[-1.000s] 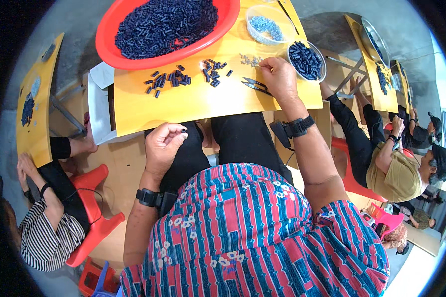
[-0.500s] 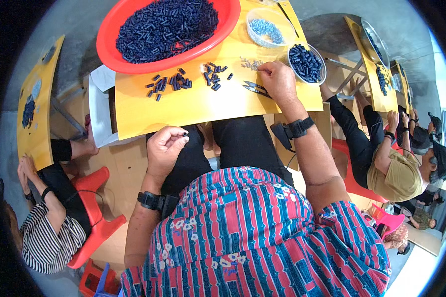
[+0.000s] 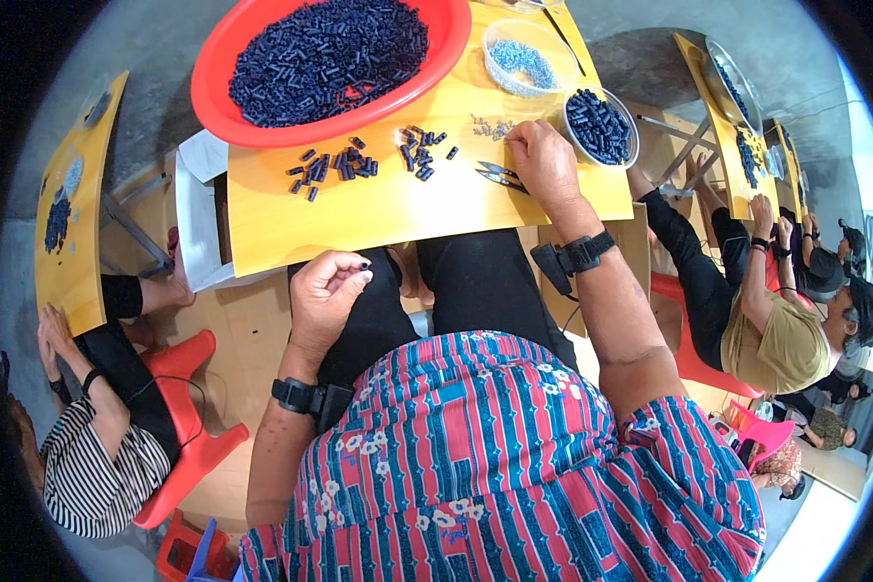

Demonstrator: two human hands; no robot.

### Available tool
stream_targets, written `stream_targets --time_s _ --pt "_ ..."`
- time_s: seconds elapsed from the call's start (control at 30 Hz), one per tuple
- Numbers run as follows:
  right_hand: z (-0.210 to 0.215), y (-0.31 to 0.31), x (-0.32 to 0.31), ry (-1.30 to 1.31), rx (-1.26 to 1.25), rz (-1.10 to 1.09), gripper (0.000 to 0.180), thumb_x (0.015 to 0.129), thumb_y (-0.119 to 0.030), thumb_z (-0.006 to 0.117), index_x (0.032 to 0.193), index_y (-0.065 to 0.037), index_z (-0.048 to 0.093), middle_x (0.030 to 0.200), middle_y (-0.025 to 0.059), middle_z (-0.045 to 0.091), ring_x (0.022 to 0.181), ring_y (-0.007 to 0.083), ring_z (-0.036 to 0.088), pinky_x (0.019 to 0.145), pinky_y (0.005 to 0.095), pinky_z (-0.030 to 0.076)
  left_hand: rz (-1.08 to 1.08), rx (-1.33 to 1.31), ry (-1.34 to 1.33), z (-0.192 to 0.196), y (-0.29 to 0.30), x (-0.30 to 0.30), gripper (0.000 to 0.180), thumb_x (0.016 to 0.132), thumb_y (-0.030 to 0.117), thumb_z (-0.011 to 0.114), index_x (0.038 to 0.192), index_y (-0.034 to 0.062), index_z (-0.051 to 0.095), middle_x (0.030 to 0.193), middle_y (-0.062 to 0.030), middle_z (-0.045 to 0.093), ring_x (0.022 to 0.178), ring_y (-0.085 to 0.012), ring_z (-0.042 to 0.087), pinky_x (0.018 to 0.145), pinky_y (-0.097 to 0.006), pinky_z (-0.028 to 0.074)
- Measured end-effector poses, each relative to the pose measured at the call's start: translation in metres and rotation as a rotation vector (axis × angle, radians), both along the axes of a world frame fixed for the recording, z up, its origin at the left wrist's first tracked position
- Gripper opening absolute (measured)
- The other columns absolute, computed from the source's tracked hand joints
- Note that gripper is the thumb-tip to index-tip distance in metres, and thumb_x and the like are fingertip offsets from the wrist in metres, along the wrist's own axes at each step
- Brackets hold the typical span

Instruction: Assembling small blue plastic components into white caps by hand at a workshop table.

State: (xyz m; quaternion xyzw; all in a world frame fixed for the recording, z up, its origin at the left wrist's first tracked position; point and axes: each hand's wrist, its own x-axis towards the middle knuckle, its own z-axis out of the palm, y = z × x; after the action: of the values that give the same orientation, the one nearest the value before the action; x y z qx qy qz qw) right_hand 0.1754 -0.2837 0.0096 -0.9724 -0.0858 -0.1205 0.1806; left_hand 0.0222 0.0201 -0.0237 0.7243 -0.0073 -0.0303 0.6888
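Observation:
My left hand [image 3: 327, 294] is over my lap, thumb and forefinger pinched on a small black tubular piece [image 3: 365, 267], its end showing at the fingertips. On the yellow table my right hand [image 3: 545, 160] has its fingers pressed together beside a little scatter of tiny clear and bluish pieces [image 3: 493, 127]; whether it holds one is hidden. Below those fingers lie dark-handled tweezers or snips [image 3: 501, 176]. Two loose groups of black tubular pieces, one at the left [image 3: 332, 167] and one nearer the middle [image 3: 421, 152], lie on the tabletop.
A red basin [image 3: 446, 60] full of black pieces stands at the back left. A clear tub [image 3: 495, 76] of light-blue bits and a clear bowl [image 3: 633, 145] of black pieces stand at the right. People sit at yellow tables [image 3: 78, 223] on both sides.
Both my hands stay almost in place, the left still pinching its black piece. At the right, a co-worker's hands and arms have shifted slightly.

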Motion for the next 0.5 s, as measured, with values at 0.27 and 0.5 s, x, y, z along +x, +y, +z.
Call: stream_targets --time_s 0.27,0.5 --pt "-0.003 -0.002 0.002 0.029 -0.023 0.011 0.013 0.084 -0.016 0.055 0.085 -0.005 0.062 0.091 0.019 0.063 0.083 0.0386 0.061 0.076 0.0465 0.049 -0.002 -0.036 0.006 -0.002 0.001 0.0 0.01 0.081 -0.004 0.067 0.09 -0.0015 0.064 0.082 -0.0015 0.063 0.072 -0.0055 0.057 0.068 -0.02 0.049" --pt "0.023 0.013 -0.016 0.167 0.508 0.104 0.009 0.09 -0.007 0.055 0.082 -0.003 0.057 0.069 -0.0006 0.053 0.056 0.0126 0.05 0.052 0.0257 0.04 0.003 -0.032 0.001 0.001 0.0 0.0 0.01 0.081 -0.004 0.066 0.09 -0.0018 0.064 0.084 -0.0021 0.064 0.073 -0.0062 0.058 0.069 -0.021 0.049"
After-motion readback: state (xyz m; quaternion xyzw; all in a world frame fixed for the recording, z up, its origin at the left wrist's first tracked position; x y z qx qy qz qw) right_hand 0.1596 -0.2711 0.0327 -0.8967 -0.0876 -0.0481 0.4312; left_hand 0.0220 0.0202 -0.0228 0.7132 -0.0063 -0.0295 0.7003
